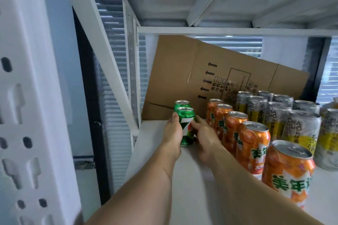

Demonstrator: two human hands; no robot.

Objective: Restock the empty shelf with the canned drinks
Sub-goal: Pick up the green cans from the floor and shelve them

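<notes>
Gripping one upright green can (pixel 186 126) from both sides, left hand (pixel 172 134) and right hand (pixel 204 138) curl fingers round it on white shelf (pixel 192 179), second green can (pixel 182 105) just behind, orange cans (pixel 254 144) rowed rightward.

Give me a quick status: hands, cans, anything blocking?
Left hand and right hand both grip front green can. Second green can behind. Orange row close right; nothing blocking.

Glossy metal green cans (pixel 185 124), orange cans (pixel 253 148) and silver-yellow cans (pixel 301 129) stand on a smooth matt white shelf (pixel 192 179), backed by rough matt brown cardboard (pixel 182 71) and white-painted metal framing (pixel 219 30).
</notes>
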